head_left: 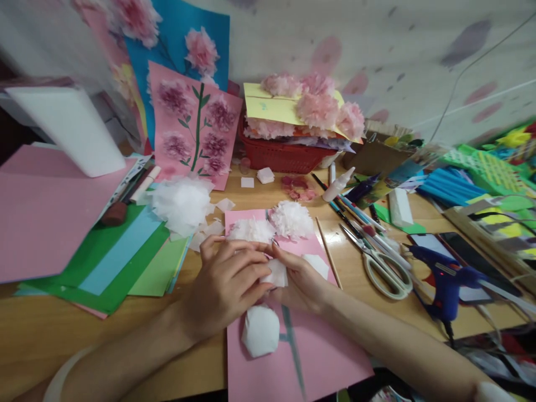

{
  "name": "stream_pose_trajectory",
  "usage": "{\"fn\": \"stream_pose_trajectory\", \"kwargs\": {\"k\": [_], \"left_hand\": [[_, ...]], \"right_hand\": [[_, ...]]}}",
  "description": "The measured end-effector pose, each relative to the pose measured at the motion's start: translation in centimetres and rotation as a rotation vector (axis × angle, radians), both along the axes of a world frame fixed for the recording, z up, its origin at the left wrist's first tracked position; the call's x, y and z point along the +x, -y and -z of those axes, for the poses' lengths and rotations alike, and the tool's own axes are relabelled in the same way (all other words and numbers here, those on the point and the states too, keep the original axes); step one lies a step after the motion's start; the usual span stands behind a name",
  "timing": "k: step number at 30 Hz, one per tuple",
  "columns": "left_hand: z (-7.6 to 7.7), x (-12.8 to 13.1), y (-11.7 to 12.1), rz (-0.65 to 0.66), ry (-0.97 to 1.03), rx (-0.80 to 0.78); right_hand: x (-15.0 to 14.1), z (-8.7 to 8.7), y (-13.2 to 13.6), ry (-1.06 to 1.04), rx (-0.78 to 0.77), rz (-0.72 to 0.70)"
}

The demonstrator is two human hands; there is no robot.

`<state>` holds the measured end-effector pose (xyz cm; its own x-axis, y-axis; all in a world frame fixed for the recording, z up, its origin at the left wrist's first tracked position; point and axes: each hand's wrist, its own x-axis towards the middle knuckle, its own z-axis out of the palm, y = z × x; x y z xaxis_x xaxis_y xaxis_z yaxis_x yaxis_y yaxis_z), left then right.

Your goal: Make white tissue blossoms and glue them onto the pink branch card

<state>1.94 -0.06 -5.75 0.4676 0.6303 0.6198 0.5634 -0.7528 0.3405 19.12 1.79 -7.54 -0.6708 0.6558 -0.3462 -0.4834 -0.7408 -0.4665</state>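
Note:
Over a pink card sheet (255, 385), both hands meet around a small piece of white tissue paper (278, 273). My left hand (232, 276) has its fingers bent over the paper's left side. From the right, my right hand (304, 285) grips the same piece between thumb and fingers. Two fluffy white paper flowers (292, 219) sit at the card's top. A white tissue disc (260, 331) lies below my left hand, and another white disc (317, 266) is partly hidden behind my right hand. A grey-green painted stem (293, 352) runs down the card.
Loose white tissue (180, 204) is heaped to the left, near coloured paper sheets (121, 251). At right lie scissors (387, 273), a blue glue gun (446, 279) with its cord, and phones (473, 257). Behind stand a red basket (285, 156) and a pink flower picture (195, 123).

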Motion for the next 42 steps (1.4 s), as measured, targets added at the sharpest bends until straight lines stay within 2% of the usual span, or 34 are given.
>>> {"fn": "stream_pose_trajectory", "kwargs": {"k": [3, 7, 10, 14, 16, 19, 20, 21, 23, 25, 26, 29, 32, 34, 36, 42], "left_hand": [[0.0, 0.0, 0.0, 0.014, -0.047, 0.004], [0.0, 0.3, 0.0, -0.022, 0.004, -0.018], [-0.1, 0.7, 0.1, -0.026, 0.015, -0.051], [0.0, 0.4, 0.1, -0.044, 0.148, -0.119], [0.0, -0.8, -0.7, -0.14, 0.214, -0.115], [0.0, -4.3, -3.2, -0.433, 0.273, -0.09], [0.0, -5.7, -4.2, -0.507, 0.235, -0.139], [0.0, -7.1, -5.2, -0.518, 0.122, -0.221], [-0.2, -9.0, -6.6, -0.622, 0.016, -0.184], [-0.3, -9.0, -6.7, -0.718, 0.088, 0.008], [-0.4, -8.3, -6.3, -0.685, 0.097, 0.079], [-0.5, -4.3, -3.5, -0.317, 0.074, 0.202], [-0.3, -0.7, -0.8, -0.055, 0.037, 0.071], [-0.1, 0.3, 0.0, 0.02, 0.028, -0.012], [0.1, 0.3, 0.2, 0.056, 0.011, -0.065], [0.4, -1.2, -0.4, 0.059, 0.088, -0.076]], "right_hand": [[0.0, -0.2, 0.0, -0.008, -0.032, 0.003], [0.0, -0.3, 0.0, 0.023, -0.024, 0.004], [-0.1, -0.2, 0.0, -0.028, -0.006, -0.003], [0.0, -0.3, -0.1, -0.093, 0.012, -0.01], [0.0, -0.6, -0.2, -0.087, 0.014, -0.017], [0.0, -0.8, -0.2, -0.093, 0.002, -0.033], [0.0, -0.8, -0.1, -0.099, -0.004, -0.036], [0.0, -0.8, -0.2, -0.105, -0.008, -0.037], [0.0, -0.8, -0.2, -0.116, -0.011, -0.04], [0.0, -0.7, -0.2, -0.123, -0.014, -0.04], [0.0, -0.6, -0.2, -0.125, -0.016, -0.04], [-0.1, -0.5, -0.1, -0.166, -0.006, -0.039], [0.1, -0.1, 0.0, -0.198, -0.002, -0.047], [0.2, 0.2, 0.0, -0.179, -0.02, -0.055], [0.3, 0.5, 0.0, -0.151, -0.034, -0.052], [0.3, 0.6, -0.2, -0.102, -0.015, -0.033]]}}
